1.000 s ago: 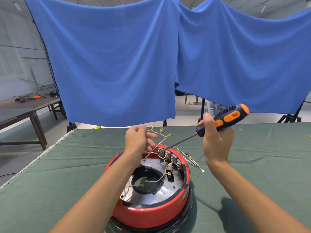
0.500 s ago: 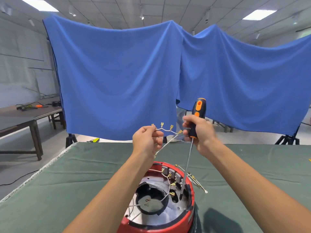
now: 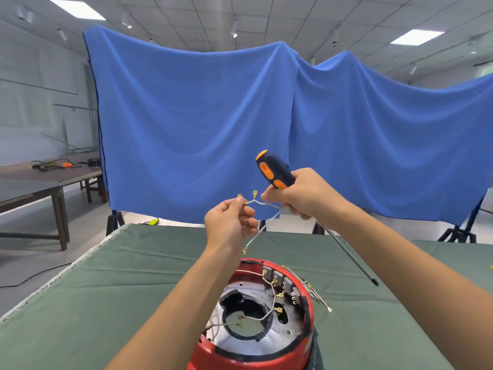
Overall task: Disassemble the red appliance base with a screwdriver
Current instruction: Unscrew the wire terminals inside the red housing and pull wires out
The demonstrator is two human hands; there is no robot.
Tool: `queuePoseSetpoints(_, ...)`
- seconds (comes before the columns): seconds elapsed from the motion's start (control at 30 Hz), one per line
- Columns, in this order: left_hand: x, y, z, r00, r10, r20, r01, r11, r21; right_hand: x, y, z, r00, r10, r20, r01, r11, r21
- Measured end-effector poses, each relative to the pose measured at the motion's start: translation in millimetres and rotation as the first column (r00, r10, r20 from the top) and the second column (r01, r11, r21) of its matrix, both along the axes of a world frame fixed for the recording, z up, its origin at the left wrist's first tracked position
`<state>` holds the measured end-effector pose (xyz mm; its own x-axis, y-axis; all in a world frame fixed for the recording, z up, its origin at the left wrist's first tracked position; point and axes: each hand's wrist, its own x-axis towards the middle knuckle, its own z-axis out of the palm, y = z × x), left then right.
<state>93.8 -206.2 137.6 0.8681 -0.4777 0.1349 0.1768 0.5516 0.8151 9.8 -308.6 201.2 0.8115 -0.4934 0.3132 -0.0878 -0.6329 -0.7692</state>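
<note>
The red appliance base [image 3: 266,351] stands open on the green-covered table [image 3: 106,303] at the bottom centre, with a grey metal inner plate, a black ring and several brass-tipped wires inside. My left hand [image 3: 229,225] pinches a white wire harness [image 3: 256,202] with brass terminals, lifted above the base. My right hand [image 3: 306,194] grips the black-and-orange handle of the screwdriver [image 3: 274,170]; its index finger and thumb also touch the harness. The screwdriver shaft slants down to the right, its tip in the air beside the base.
More loose wires [image 3: 317,296] lie on the cloth just right of the base. Blue sheets [image 3: 213,129] hang behind the table on stands [image 3: 457,233]. A wooden bench [image 3: 48,180] with cables stands at the left.
The screwdriver tip has come out of the base and swung up to the right. Both hands rose with the harness, and my right fingers now reach onto it. The view tilted upward.
</note>
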Motion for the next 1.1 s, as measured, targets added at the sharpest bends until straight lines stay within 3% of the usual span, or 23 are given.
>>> queuePoseSetpoints(0.13, -4.4, -2.5, -5.1, 0.999, -0.046, -0.003, 0.046, 0.999, 0.01, 2.4, 1.0, -16.1, 0.995, -0.099, -0.009, 0.096, 0.98, -0.175)
queuePoseSetpoints(0.23, -5.0, -4.8, -8.9, 0.997, -0.071, -0.014, 0.071, 0.997, 0.023, -0.1, -4.2, -22.8, 0.993, -0.119, 0.014, 0.119, 0.968, -0.221)
queuePoseSetpoints(0.43, -10.9, -17.6, -24.6, 0.982, -0.18, -0.065, 0.183, 0.982, 0.054, -6.9, -13.1, -38.7, 0.97, -0.19, -0.152, 0.121, 0.919, -0.376)
queuePoseSetpoints(0.57, -8.7, -25.8, -47.1, 0.988, -0.139, 0.063, 0.117, 0.954, 0.275, -14.1, -31.9, -50.8, 0.945, -0.238, -0.226, 0.155, 0.93, -0.333)
queuePoseSetpoints(0.67, -0.2, -30.1, -68.3, 0.964, -0.12, 0.236, -0.008, 0.879, 0.477, -22.0, -53.2, -62.5, 0.917, -0.29, -0.275, 0.225, 0.943, -0.244)
queuePoseSetpoints(0.8, 11.0, -38.5, -88.4, 0.856, -0.279, 0.434, -0.181, 0.626, 0.759, -29.6, -82.4, -86.8, 0.865, -0.365, -0.344, 0.329, 0.931, -0.159)
queuePoseSetpoints(0.9, 13.1, -44.3, -89.3, 0.8, -0.334, 0.499, -0.277, 0.532, 0.8, -30.4, -100.3, -112.0, 0.82, -0.411, -0.397, 0.393, 0.91, -0.132)
queuePoseSetpoints(1.1, 16.1, -49.0, -91.5, 0.765, -0.377, 0.521, -0.314, 0.488, 0.814, -29.0, -122.2, -161.6, 0.711, -0.462, -0.531, 0.473, 0.872, -0.125)
